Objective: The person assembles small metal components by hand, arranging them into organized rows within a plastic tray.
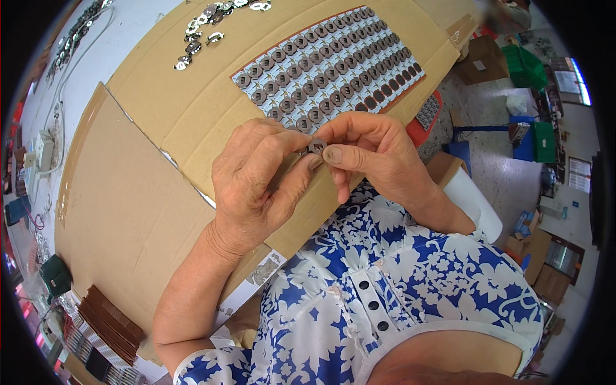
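Observation:
Between my two hands is a small dark octagonal part (pixel 317 147) with a bright bit at its middle. My left hand (pixel 256 170) is closed, pinching it from the left with thumb and fingers. My right hand (pixel 382 151) pinches its right side with the thumb and index finger, the other fingers curled below. Just beyond my hands lies a flat sheet (pixel 301 93) set with several rows of similar dark octagonal parts. At its right end, one row of pieces (pixel 388 88) looks plain black and rounder. My fingers partly cover the held part.
Cardboard (pixel 128 173) covers the table. Shiny metal pieces (pixel 208 22) lie scattered at the far left, beyond the sheet. A red tray (pixel 420 131) with small parts stands right of the table. Brown strips (pixel 110 324) are stacked at the lower left. Green crates (pixel 523 67) stand farther right.

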Demonstrator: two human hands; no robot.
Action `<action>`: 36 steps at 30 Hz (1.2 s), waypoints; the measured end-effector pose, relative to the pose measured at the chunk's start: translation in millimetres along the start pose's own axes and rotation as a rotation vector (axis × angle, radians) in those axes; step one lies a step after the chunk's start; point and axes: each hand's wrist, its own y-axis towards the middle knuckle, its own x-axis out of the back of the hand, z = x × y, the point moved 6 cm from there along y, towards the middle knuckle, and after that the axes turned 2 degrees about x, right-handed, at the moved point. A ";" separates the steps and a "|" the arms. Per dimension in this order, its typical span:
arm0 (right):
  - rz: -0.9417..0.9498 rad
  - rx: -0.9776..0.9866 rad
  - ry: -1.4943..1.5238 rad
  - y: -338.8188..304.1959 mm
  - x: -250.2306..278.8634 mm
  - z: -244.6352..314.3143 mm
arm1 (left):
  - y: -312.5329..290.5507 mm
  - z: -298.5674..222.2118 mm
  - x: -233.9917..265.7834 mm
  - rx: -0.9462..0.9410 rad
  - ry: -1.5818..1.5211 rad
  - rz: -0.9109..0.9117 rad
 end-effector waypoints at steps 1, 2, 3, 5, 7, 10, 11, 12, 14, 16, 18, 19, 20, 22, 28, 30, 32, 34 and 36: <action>-0.001 0.000 0.000 -0.6 0.1 -0.6 | -0.2 -0.3 -0.1 -0.003 0.009 0.003; -0.001 -0.001 0.014 -1.2 0.1 -1.5 | 0.3 -0.9 -0.4 -0.003 0.008 0.004; -0.001 -0.002 0.028 -1.9 -0.1 -2.4 | 1.2 -2.8 -0.7 -0.017 0.012 0.001; -0.041 0.060 -0.041 -2.1 -1.2 -0.3 | 2.0 -4.8 -2.6 -0.032 0.014 0.000; -0.080 0.120 -0.111 -3.0 -4.0 -0.7 | 0.8 -6.5 -6.2 -0.025 0.017 0.023; -0.175 0.409 -0.349 -7.5 -1.9 11.5 | -1.9 -10.5 -8.7 0.010 0.013 0.051; -0.110 0.597 -0.639 -10.2 -5.3 23.6 | -2.9 -12.2 -6.5 0.011 0.012 0.050; -0.038 0.781 -0.929 -14.1 -10.4 31.3 | -3.4 -11.9 -3.5 0.043 0.037 0.050; -0.112 0.685 -0.955 -12.9 13.1 31.8 | -1.3 -13.5 -2.6 0.067 0.057 0.056; -0.265 0.366 -0.689 -7.2 39.7 23.3 | -0.1 -15.6 -7.0 0.035 0.252 0.126; -0.283 0.337 -0.634 -1.8 55.6 24.2 | 2.8 -16.1 -13.3 -0.020 0.310 0.181; -0.300 0.307 -0.575 -0.5 61.6 22.8 | 2.4 -17.6 -18.1 -0.072 0.370 0.237; -0.282 0.282 -0.568 -0.4 57.3 24.7 | -2.7 -13.6 -21.5 -0.048 0.402 0.299; -0.260 0.309 -0.607 1.6 48.9 22.6 | -6.1 -11.5 -24.6 -0.042 0.412 0.329; -0.195 0.469 -0.883 2.8 43.9 29.6 | -6.2 -10.7 -27.5 -0.045 0.418 0.340; -0.172 0.434 -0.893 3.0 43.8 29.0 | -6.2 -11.6 -26.1 -0.060 0.413 0.316; -0.180 0.396 -0.905 1.4 43.7 27.2 | -6.5 -10.2 -25.8 -0.028 0.414 0.355; -0.237 0.407 -0.850 1.1 40.3 23.7 | -6.3 -10.7 -26.1 -0.025 0.412 0.357; -0.296 0.418 -0.793 -1.6 40.6 23.7 | -5.9 -10.8 -26.3 -0.023 0.411 0.360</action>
